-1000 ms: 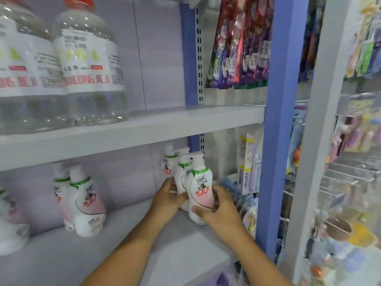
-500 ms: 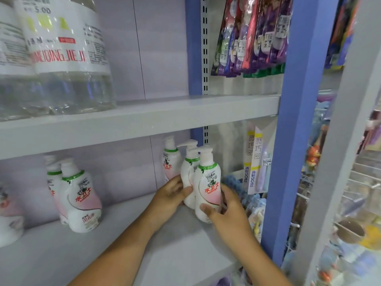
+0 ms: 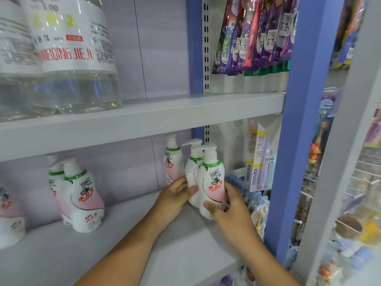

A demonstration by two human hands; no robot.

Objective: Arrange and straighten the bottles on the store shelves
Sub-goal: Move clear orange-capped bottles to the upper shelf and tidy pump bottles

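Three white-and-pink pump bottles stand in a row at the right end of the lower shelf (image 3: 144,254). My right hand (image 3: 228,211) grips the front pump bottle (image 3: 213,178) low down, thumb across its label side. My left hand (image 3: 175,198) holds the middle pump bottle (image 3: 191,172) just behind it, thumb on its lower body. The rear pump bottle (image 3: 172,159) stands upright behind my left fingers. Two more pump bottles (image 3: 84,197) stand one behind the other further left on the same shelf.
Large clear water bottles (image 3: 68,54) sit on the upper shelf (image 3: 185,112). A blue upright post (image 3: 296,120) bounds the shelf on the right. Hanging toothbrush packs (image 3: 253,34) and boxed items (image 3: 257,159) lie beyond the bottles. Another bottle (image 3: 10,219) shows at the far left.
The view has shifted closer and slightly lower. Both hands stay on the same two bottles, which have barely moved.
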